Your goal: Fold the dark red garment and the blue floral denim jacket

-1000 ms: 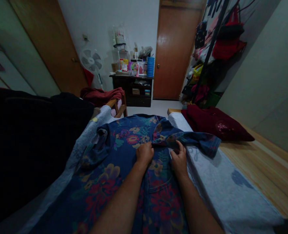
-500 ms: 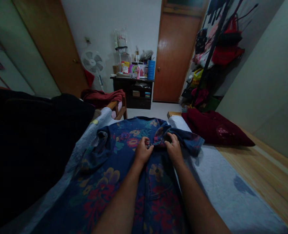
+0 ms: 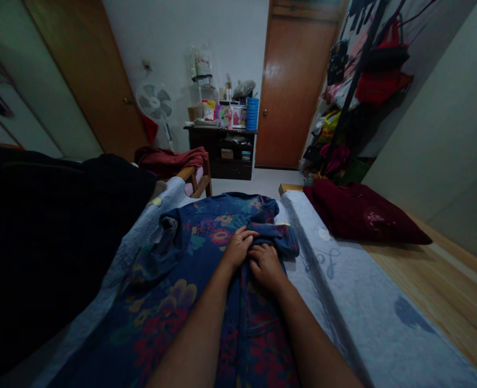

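A dark blue floral dress (image 3: 173, 302) lies spread on the bed, its neckline towards the far edge. Its right-hand sleeve (image 3: 284, 238) is folded inward across the body, the cuff sticking out past the right side. My left hand (image 3: 238, 249) rests on the dress at the fold, fingers stretched over the cloth towards the right. Close beside it, my right hand (image 3: 265, 265) has bent fingers at the sleeve's lower edge, gripping the cloth there; its fingertips are partly hidden. The left-hand sleeve (image 3: 157, 253) lies loosely along the other side.
A folded maroon garment (image 3: 363, 213) lies on the right, partly over wooden boards (image 3: 448, 285). Dark cloth (image 3: 52, 242) is heaped on the left. Pale blue bedding (image 3: 367, 302) lies underneath. Beyond are a reddish cloth (image 3: 173, 161), a fan (image 3: 155, 102), a dark cabinet (image 3: 220, 161) and hanging bags (image 3: 384, 81).
The right-hand sleeve has come inward to the left and now lies folded across the dress. My right hand has moved left and nearer me, beside my left hand.
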### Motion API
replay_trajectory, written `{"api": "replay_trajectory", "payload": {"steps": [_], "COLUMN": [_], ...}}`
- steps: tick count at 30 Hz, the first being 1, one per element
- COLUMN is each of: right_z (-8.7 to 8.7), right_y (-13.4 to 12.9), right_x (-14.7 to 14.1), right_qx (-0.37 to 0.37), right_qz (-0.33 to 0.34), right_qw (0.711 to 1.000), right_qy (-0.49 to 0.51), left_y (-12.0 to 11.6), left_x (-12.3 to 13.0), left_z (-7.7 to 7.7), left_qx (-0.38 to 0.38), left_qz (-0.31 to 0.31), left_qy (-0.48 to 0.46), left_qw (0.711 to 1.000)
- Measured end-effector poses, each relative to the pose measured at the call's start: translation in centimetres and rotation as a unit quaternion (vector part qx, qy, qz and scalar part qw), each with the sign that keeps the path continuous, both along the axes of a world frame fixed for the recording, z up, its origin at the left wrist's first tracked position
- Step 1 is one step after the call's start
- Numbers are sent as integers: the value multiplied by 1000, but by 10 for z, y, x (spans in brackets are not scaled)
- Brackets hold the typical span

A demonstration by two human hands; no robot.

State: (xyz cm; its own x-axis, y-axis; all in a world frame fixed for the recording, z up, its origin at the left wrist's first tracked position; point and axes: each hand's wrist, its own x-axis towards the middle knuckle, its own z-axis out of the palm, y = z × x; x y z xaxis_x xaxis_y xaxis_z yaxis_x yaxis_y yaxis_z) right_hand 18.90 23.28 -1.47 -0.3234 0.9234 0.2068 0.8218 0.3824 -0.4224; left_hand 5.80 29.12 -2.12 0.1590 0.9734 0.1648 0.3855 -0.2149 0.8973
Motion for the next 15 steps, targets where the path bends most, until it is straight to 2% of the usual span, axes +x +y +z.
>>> {"api": "replay_trajectory", "payload": {"steps": [3, 6, 10, 13, 15], "right_z": [-4, -9, -11, -10, -11], "right_y": [0, 1, 3, 4, 5], "right_x": [2, 2, 4, 8, 10], "right_qx": [13, 40, 99, 107, 92], "right_qz": [14, 1, -104, -187, -206], "right_qw": [1000, 996, 973, 960, 962], "right_qy": [21, 76, 180, 180, 155], "left_y": [4, 5, 5, 6, 6], "left_x": [2, 5, 5, 2, 0], "left_z": [-6, -9, -7, -4, -4], "left_qx": [-13, 1, 15, 26, 29], "left_qz": [17, 30, 45, 60, 73], "left_qy": [63, 66, 10, -55, -87], "left_qw": [998, 997, 999, 996, 993]}}
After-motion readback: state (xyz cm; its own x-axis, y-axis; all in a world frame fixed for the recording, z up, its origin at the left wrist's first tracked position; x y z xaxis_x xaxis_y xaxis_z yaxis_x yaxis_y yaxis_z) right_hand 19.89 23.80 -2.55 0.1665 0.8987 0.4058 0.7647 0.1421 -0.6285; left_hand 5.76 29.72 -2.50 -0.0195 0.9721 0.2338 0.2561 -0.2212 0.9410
